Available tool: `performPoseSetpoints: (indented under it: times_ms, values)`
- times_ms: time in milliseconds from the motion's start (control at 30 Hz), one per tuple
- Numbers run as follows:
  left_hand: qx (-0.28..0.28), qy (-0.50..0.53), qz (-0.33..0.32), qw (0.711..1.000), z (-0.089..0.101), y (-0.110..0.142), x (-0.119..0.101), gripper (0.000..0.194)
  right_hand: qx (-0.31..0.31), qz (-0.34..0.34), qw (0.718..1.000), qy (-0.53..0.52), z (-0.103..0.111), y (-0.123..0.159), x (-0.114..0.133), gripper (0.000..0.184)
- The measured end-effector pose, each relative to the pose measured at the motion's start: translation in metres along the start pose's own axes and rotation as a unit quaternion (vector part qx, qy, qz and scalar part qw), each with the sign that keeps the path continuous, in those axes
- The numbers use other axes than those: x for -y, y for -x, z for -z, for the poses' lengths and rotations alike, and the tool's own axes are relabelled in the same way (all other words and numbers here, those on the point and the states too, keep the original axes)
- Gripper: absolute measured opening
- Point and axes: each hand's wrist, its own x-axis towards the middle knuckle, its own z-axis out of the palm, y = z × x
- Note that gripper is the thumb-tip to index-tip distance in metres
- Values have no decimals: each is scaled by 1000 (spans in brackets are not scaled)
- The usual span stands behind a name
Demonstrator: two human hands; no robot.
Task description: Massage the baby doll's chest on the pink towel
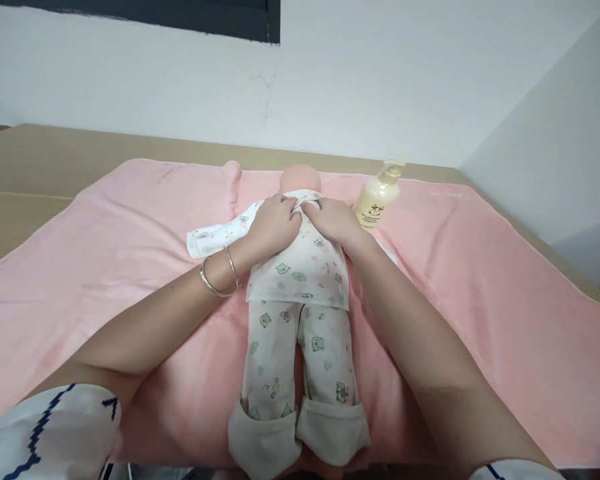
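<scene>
A baby doll [301,179] in white printed pyjamas [300,293] lies on a pink towel [105,253], its head away from me and its legs toward me. My left hand [274,223] rests on the doll's upper chest with its fingers curled on the shirt fabric near the collar; two bangles circle that wrist. My right hand [333,220] lies beside it on the other side of the chest, fingers also pressed into the shirt by the collar. The two hands nearly touch at the neckline.
A cream pump bottle [379,200] lies tilted on the towel just right of the doll's head, close to my right hand. The towel covers a wooden table [25,160] that stands against a white wall. A dark window edge is at the top.
</scene>
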Motion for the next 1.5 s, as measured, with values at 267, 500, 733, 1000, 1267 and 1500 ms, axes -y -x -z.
performPoseSetpoints:
  times_ms: [267, 500, 733, 1000, 1267, 1500]
  values:
    - [8, 54, 72, 996, -2, -9, 12, 38, 2, 51, 996, 75, 3, 17, 17, 53]
    - [5, 19, 70, 997, -10, -12, 17, 50, -13, 39, 997, 59, -1, 14, 16, 52]
    - [-24, 7, 71, 997, -15, -5, 15, 54, -10, -12, 1000, 14, -6, -1, -1, 70]
    - [-36, -39, 11, 999, -11, 1, 5, 44, -12, -14, 1000, 20, -7, 0, 0, 66]
    - [-11, -14, 15, 1000, -6, -3, 6, 41, -8, 27, 992, 120, -1, 16, 15, 57]
    - [9, 23, 75, 997, -7, -12, 19, 52, -19, 63, 988, 140, 2, 29, 29, 47]
